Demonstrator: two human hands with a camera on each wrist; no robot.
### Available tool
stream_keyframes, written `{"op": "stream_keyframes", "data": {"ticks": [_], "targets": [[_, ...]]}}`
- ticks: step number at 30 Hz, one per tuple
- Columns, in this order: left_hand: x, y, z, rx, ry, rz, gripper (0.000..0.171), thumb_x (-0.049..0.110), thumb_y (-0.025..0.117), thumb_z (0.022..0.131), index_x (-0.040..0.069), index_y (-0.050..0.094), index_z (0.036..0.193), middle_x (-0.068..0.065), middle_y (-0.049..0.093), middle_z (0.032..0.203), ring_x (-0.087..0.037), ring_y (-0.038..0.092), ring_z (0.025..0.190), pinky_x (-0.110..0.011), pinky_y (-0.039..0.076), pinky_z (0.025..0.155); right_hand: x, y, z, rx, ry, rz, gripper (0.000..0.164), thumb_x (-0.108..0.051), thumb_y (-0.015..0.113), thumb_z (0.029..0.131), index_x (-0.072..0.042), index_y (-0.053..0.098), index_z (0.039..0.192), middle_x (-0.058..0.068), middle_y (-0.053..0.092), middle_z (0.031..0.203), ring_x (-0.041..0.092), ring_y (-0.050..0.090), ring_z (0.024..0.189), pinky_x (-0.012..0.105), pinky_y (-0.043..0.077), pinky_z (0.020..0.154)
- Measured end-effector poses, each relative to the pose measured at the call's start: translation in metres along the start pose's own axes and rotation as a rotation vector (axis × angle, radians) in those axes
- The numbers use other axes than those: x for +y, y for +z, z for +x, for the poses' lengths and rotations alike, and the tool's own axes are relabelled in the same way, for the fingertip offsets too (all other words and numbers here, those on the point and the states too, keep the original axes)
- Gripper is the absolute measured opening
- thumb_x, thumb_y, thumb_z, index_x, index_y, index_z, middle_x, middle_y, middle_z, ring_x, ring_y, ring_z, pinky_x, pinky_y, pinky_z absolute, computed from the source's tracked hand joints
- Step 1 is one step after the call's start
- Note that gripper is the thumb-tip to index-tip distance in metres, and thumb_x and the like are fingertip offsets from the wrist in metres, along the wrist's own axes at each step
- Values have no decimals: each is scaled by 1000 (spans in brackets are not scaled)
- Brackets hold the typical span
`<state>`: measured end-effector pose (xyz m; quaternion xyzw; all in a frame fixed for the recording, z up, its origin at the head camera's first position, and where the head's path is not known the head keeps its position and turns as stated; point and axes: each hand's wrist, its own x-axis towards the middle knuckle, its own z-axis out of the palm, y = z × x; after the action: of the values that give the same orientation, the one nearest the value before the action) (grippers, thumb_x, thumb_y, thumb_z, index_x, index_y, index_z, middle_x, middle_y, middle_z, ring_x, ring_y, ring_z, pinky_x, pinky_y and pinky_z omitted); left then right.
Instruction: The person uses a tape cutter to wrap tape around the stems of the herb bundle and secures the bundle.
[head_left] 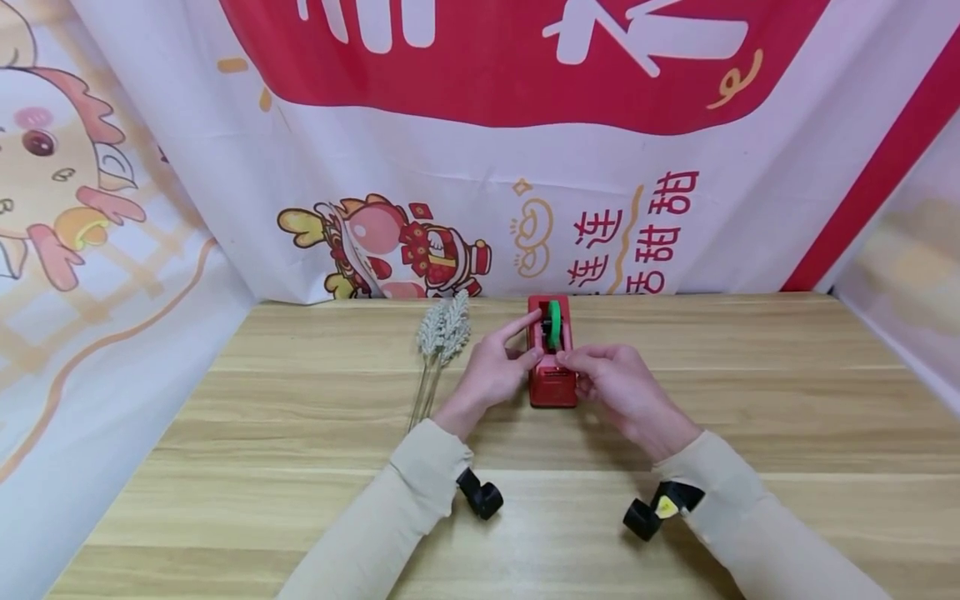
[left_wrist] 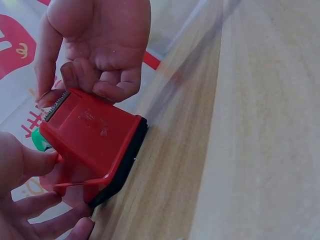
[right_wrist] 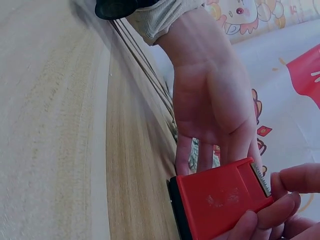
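Note:
A red tape dispenser (head_left: 553,392) with a black base and a green roll (head_left: 555,325) stands on the wooden table. Along its left side lies my left hand (head_left: 495,367), holding it with the thumb at the upper edge and the fingers against the side. My right hand (head_left: 622,383) is at the other side, its thumb and index finger pinched together right by the serrated cutter (left_wrist: 56,106). The tape end between those fingertips is mostly hidden. The right hand's other fingers curl close to the dispenser's red front (right_wrist: 220,200).
Left of the dispenser lie several grey-white dried-flower stems (head_left: 444,333) on the table (head_left: 300,467). A printed white-and-red cloth (head_left: 480,158) hangs behind the table's back edge. Small black cameras (head_left: 483,497) are strapped at both wrists.

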<state>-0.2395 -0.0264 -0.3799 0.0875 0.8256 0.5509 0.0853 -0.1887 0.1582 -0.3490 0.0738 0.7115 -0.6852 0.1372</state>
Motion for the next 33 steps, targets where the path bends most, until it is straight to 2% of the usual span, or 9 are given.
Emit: {"op": "stream_keyframes", "data": {"ticks": [8,17,24,33], "targets": [[1,1,2,2,27,8,61,14,69,103,42,52,155,-9,44,169,-25,74,110,-25,53,64,-2,1,-3,21,-19,-33,38,-22,62,108,5,67,135,-3,71,103,11,52,82,24,49,75],[-2,-1,-2,-8,28,13,60,16,69,103,41,52,155,-7,44,169,-29,72,121,-26,56,73,2,2,-9,39,-17,-80,38,-24,63,108,2,69,135,-3,72,106,16,53,88,28,50,82],[-8,-6,-1,-27,26,-30,60,16,70,103,42,53,154,-8,44,169,-28,72,118,-23,51,60,5,6,-12,45,-36,-97,37,-24,63,107,2,71,132,-2,71,106,16,53,86,29,52,82],[-6,-3,0,-26,20,-26,60,18,70,103,43,52,155,-6,43,169,-29,71,119,-24,51,61,3,4,-17,40,-11,-135,39,-30,63,108,-2,71,135,-1,71,111,19,52,94,31,51,85]]}}
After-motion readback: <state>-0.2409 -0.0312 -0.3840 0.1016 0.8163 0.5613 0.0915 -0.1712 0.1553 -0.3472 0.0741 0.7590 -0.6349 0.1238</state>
